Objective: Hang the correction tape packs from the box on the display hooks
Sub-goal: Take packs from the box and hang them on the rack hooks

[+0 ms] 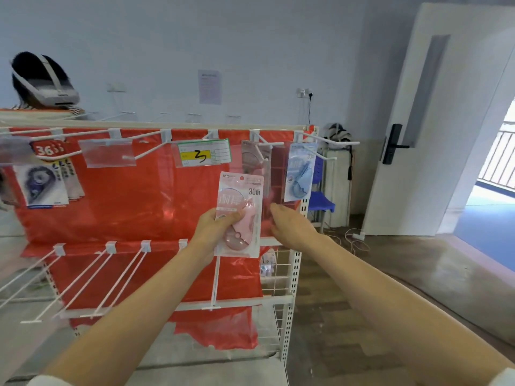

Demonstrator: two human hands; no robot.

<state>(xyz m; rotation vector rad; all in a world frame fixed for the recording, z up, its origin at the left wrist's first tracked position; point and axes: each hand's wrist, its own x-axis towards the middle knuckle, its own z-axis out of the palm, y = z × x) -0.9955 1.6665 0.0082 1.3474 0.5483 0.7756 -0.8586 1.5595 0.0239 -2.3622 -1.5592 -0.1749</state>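
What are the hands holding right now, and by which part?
Left hand grips the pink correction tape pack by its lower left part. Right hand holds nothing.

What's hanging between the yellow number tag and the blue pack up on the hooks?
In the head view, a pink pack hangs between the yellow tag and the blue pack; it looks blurry.

A pink pack [240, 215] marked 30m stands upright in front of the red rack, held at its lower part. A blue pack [300, 171] hangs on a top hook [331, 142]. Another pink pack [255, 160] hangs just left of it.
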